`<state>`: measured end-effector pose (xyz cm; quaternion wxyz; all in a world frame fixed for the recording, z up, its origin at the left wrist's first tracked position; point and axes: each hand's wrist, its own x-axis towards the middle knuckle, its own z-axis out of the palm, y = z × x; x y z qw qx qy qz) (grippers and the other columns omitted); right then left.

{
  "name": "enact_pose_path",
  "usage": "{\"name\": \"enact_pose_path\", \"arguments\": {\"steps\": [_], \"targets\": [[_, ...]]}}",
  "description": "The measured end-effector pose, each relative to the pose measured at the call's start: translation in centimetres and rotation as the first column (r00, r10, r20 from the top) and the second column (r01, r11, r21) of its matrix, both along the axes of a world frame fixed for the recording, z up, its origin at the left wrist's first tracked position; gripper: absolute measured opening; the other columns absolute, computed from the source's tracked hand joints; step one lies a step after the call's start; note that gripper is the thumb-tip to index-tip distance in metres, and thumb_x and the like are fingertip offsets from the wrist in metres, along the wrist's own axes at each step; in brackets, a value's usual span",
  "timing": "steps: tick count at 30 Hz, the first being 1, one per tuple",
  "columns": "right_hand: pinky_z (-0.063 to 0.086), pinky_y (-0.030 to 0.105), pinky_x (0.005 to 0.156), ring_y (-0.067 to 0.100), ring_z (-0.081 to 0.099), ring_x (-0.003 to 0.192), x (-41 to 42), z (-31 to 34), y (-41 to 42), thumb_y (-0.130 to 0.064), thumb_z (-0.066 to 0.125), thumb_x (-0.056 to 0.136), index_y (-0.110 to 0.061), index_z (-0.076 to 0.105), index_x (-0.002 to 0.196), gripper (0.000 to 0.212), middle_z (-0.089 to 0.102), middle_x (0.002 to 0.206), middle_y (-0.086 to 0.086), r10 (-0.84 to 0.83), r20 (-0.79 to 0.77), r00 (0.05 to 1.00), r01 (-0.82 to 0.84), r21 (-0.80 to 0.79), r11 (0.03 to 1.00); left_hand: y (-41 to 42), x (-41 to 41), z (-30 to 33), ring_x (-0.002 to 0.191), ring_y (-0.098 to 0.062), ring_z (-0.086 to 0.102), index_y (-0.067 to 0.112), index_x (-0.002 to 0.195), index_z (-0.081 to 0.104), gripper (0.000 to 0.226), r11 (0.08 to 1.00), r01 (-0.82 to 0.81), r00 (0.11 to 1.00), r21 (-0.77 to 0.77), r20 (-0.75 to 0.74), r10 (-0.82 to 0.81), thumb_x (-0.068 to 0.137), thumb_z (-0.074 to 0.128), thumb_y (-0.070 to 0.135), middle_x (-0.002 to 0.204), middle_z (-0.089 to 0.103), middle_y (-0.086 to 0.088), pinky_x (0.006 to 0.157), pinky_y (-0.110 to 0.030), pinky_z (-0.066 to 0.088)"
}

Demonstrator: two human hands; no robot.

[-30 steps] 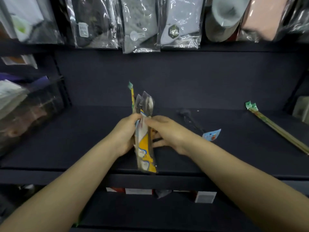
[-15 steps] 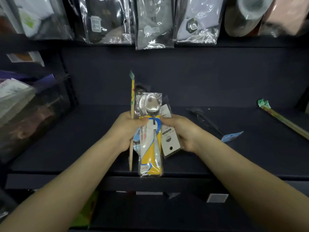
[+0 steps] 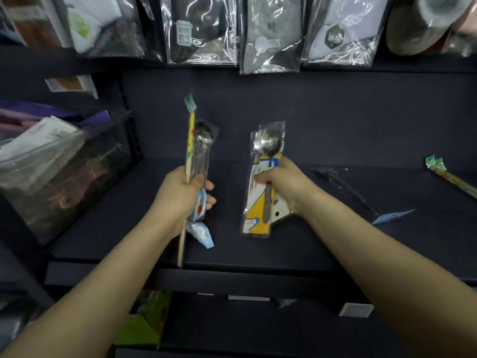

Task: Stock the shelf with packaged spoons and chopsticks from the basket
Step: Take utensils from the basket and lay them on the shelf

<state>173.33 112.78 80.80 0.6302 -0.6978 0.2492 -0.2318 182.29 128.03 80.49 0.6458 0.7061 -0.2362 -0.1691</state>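
Observation:
My left hand [image 3: 182,196] grips a chopstick pack [image 3: 189,140] with a green top, together with a spoon pack [image 3: 204,143] with a blue card, both held upright over the dark shelf [image 3: 322,244]. My right hand [image 3: 286,184] holds a spoon pack on a yellow and blue card [image 3: 263,182], with a white card pack [image 3: 280,215] behind it. On the shelf to the right lie a dark spoon pack [image 3: 346,189] with a blue tag and a green-topped chopstick pack [image 3: 449,177]. No basket is in view.
Bagged socks [image 3: 268,40] hang from the shelf above. A clear bin [image 3: 62,177] with packets stands at the shelf's left end. The shelf's front edge [image 3: 232,277] runs below my hands, with price tags [image 3: 356,310] and a green box [image 3: 144,324] lower down.
My hands have parted: the right hand drew the yellow-card spoon pack and the white card pack to the right, away from the bundle in my left hand.

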Motion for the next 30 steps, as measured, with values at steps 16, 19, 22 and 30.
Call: {"name": "enact_pose_path", "arguments": {"steps": [16,19,22,30], "targets": [[0.052,0.037,0.081,0.024,0.066,0.082,-0.7,2.0,1.3,-0.041,0.041,0.096,-0.002,0.064,0.09,0.046,0.069,0.088,0.011,0.012,-0.061,0.998,-0.021,-0.135,0.991,-1.6,-2.2,1.0,0.063,-0.018,0.072,0.001,0.096,0.061,0.015,0.924,0.319,0.855,-0.212,-0.356,-0.377,0.092,0.047,0.004,0.076,0.073,-0.011,0.055,-0.026,0.059],[0.05,0.025,0.06,0.005,0.056,0.05,-4.3,2.2,2.1,-0.021,0.051,0.094,-0.012,0.057,0.08,0.018,0.061,0.06,-0.005,0.132,0.013,0.991,-0.132,-0.034,0.991,-3.2,-3.8,1.1,0.065,-0.016,0.069,0.008,0.088,0.064,0.019,0.911,0.409,0.907,-0.056,-0.081,-0.412,0.093,0.047,0.015,0.077,0.07,-0.009,0.062,-0.028,0.058],[0.047,0.014,0.047,-0.001,0.055,0.041,-6.8,1.9,1.0,-0.008,0.052,0.092,-0.014,0.056,0.07,0.023,0.059,0.048,-0.01,0.021,-0.003,1.0,-0.021,-0.062,0.998,-4.4,-6.1,1.0,0.071,-0.022,0.071,0.007,0.093,0.064,0.024,0.862,0.502,0.858,0.074,0.081,-0.507,0.094,0.047,0.025,0.082,0.071,-0.016,0.069,-0.031,0.057],[0.021,0.012,0.033,0.006,0.036,0.03,-8.8,0.2,-6.5,-0.009,0.042,0.091,-0.014,0.047,0.064,0.028,0.046,0.049,0.002,-0.211,-0.259,0.943,0.207,-0.042,0.977,-7.9,-7.9,0.7,0.051,-0.022,0.066,0.002,0.089,0.053,0.023,0.935,0.177,0.862,0.307,0.41,-0.298,0.096,0.041,0.02,0.066,0.063,-0.01,0.046,-0.029,0.054]]}}
